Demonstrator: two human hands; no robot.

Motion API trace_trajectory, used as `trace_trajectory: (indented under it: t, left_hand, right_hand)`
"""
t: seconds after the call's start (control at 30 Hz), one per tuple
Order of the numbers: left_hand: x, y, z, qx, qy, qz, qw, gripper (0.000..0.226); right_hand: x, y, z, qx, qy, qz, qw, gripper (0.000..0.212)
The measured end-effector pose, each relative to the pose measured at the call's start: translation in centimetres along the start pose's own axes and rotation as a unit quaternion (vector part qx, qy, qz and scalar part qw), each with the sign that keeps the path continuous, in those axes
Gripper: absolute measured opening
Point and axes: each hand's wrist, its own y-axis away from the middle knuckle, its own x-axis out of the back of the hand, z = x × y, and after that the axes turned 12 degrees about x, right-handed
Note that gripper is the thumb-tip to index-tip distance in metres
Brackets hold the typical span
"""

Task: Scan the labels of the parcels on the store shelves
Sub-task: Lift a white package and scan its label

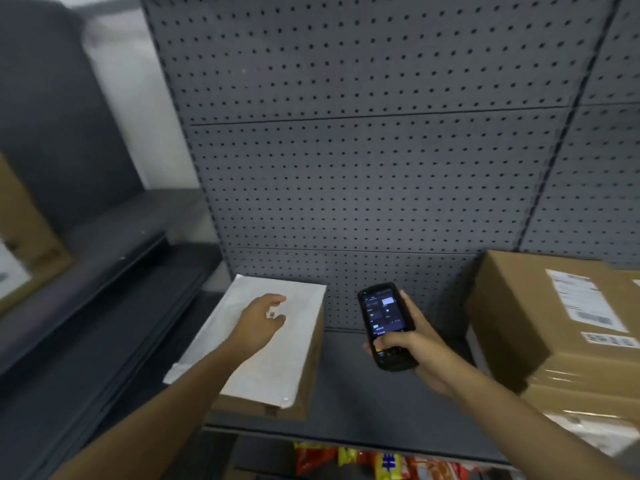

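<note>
Resting on a white padded mailer (pixel 266 344), the left hand (pixel 264 318) lies palm down with its fingers (pixel 277 299) loosely curled and a little apart, gripping nothing; the mailer's surface spreads out under and beyond the fingertips toward the pegboard back panel (pixel 363 168). The mailer lies flat on top of a small cardboard box (pixel 308 386), which sits on the grey shelf (pixel 381 410); no label shows on the mailer's upper face. To the right of those fingers, apart from the mailer, the right hand (pixel 412 348) wraps around a black handheld scanner (pixel 386 323), its fingers closed on the lower body and the thumb lying across the keypad below the lit screen. The scanner's top end points up and away from the fingers toward the pegboard. Further right of the right hand's fingers, well clear of them, a large cardboard parcel (pixel 540 313) stands on the same shelf, its white shipping label (pixel 585 299) with a barcode facing up. It rests on another taped box (pixel 581 393). Below the shelf edge, beneath both wrists, colourful snack packets (pixel 363 460) show. Far left of the left fingers, a blurred brown box (pixel 24 237) sits on a neighbouring shelf
</note>
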Motion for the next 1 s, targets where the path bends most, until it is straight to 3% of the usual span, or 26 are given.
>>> trace_trajectory:
  t: [0.1, 0.33, 0.5, 0.6, 0.8, 1.0]
  left_hand:
    - [3.5, -2.8, -5.1, 0.038, -0.016, -0.009, 0.999, 0.034]
    - [7.4, -6.4, -13.7, 0.135, -0.111, 0.003, 0.985, 0.04]
    - [7.4, -8.0, -15.4, 0.155, -0.028, -0.054, 0.986, 0.041]
    - [7.1, -8.6, -15.3, 0.151, -0.002, -0.033, 0.988, 0.039]
    - [8.0, -8.8, -15.2, 0.065, 0.015, 0.012, 0.998, 0.03]
    - [8.7, -8.1, -14.1, 0.11, 0.155, -0.084, 0.978, 0.032]
  right_hand:
    - [-4.9, -0.7, 2.9, -0.022, -0.026, 0.008, 0.999, 0.081]
    - [-12.5, -0.1, 7.6, -0.076, -0.024, 0.011, 0.997, 0.075]
    - [-14.4, 0.2, 8.6, -0.097, -0.011, 0.032, 0.995, 0.068]
    - [-14.5, 0.0, 9.0, -0.102, -0.013, 0.044, 0.994, 0.07]
    - [-14.4, -0.3, 9.8, -0.089, 0.002, 0.051, 0.995, 0.076]
    - [-14.2, 0.1, 10.1, -0.083, 0.019, 0.054, 0.995, 0.094]
